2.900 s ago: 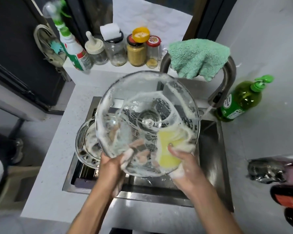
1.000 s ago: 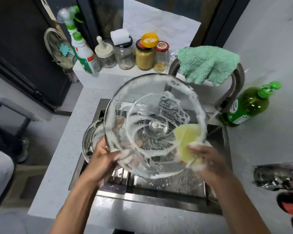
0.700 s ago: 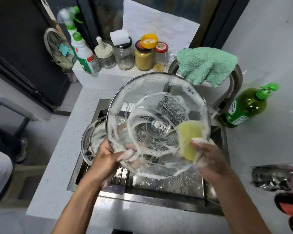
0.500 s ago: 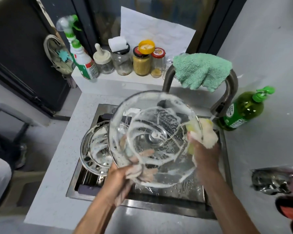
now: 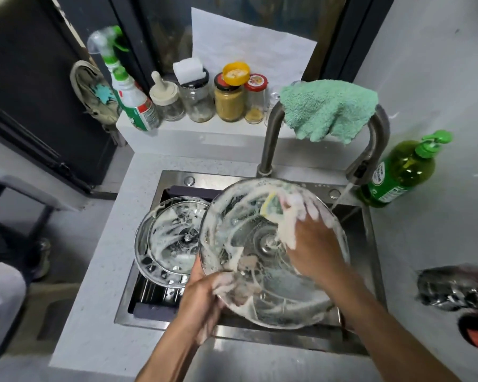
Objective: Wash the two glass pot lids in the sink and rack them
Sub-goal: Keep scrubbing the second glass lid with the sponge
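Note:
A large soapy glass lid (image 5: 260, 293) is held over the steel sink (image 5: 177, 177), lying nearly flat with its inner side up. My left hand (image 5: 204, 296) grips its near left rim. My right hand (image 5: 307, 238) lies on top of the lid and presses a yellow sponge (image 5: 271, 208) against the far part of the glass. A second, smaller soapy glass lid (image 5: 169, 241) rests on a rack in the sink's left part, its edge tucked under the big lid.
A thin stream of water runs from the tap (image 5: 370, 150), which has a green cloth (image 5: 329, 108) draped over it. A green soap bottle (image 5: 400, 172) stands right of the sink. Jars (image 5: 228, 97) and a spray bottle (image 5: 130, 100) line the back ledge.
The big lid has tipped from nearly upright to almost flat and dropped lower over the sink. My right hand with the sponge moved from the lid's right edge onto its upper surface.

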Tool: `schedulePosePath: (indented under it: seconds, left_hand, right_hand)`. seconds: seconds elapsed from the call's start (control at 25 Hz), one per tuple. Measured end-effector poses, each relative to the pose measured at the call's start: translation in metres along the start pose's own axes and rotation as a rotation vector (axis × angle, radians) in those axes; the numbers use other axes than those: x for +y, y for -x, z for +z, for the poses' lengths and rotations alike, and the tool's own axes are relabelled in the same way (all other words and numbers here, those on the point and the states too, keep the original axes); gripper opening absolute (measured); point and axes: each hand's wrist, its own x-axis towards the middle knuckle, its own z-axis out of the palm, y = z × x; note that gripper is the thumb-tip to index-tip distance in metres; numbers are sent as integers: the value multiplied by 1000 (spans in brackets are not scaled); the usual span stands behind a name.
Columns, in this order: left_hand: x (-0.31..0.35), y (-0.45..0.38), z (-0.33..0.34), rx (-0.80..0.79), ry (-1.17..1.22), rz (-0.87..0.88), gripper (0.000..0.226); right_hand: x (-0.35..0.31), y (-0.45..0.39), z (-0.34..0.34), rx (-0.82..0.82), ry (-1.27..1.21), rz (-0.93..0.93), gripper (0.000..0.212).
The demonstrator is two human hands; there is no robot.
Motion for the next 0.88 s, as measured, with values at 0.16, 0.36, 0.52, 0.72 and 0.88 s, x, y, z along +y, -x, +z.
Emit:
schedulePosePath:
  seconds: [0.16, 0.36, 0.52, 0.72, 0.88]
  left_hand:
    - [-16, 1, 7, -63, -210, 19, 103]
    - [-6, 9, -1, 37, 107, 12, 65]
    - [-14, -1, -5, 67, 14, 29, 81]
    - [-30, -9, 8, 68, 82, -8, 66]
    - [-26, -17, -3, 135, 122, 14, 59]
  right_hand:
    - [-53, 19, 27, -142, -282, -189, 30]
    - [21, -18, -11, 53, 73, 38, 58]
    - [-22, 73, 33, -124, -278, -75, 71]
    - [-50, 2, 28, -114, -356, -2, 34]
    - [-27, 70, 27, -205, -321, -217, 58]
